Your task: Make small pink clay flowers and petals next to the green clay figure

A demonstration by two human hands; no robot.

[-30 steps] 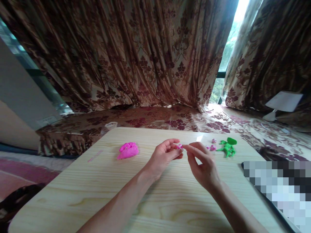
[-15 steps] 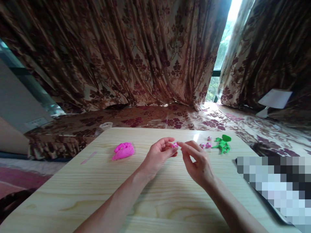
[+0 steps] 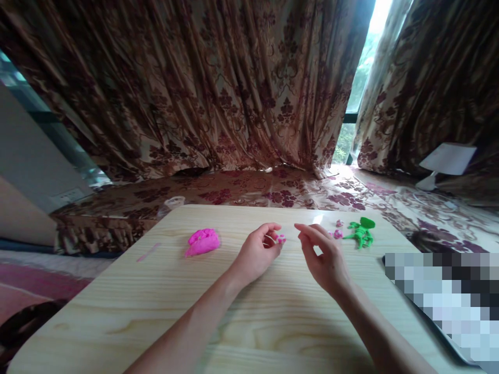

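Note:
A small pink-and-white ball (image 3: 281,239) sits at the thumb and fingertips of my left hand (image 3: 257,252), which is curled around it over the table. Just to the right, my right hand (image 3: 323,254) has its thumb and index finger brought together. Anything tiny between those fingertips is too small to make out. Behind the right hand lie several more pink-and-white pieces (image 3: 338,235), one partly covered by the fingers. A green figure of soft clay or plastic (image 3: 362,235) stands beside them. Left of my hands rests a bright pink lump, perhaps modelling clay in its wrapper (image 3: 203,242).
The pale wooden table (image 3: 249,311) fills the front. A thin pink strip (image 3: 148,252) lies on its left side, and a blurred-out flat object (image 3: 440,306) at the right edge. Beyond are a clear plastic bag (image 3: 171,204), a white lamp (image 3: 448,158) and patterned curtains (image 3: 234,93).
My right hand has drawn away from the ball, widening the gap between the hands. My left fingers have loosened into a more open curl. The whole view has shifted slightly.

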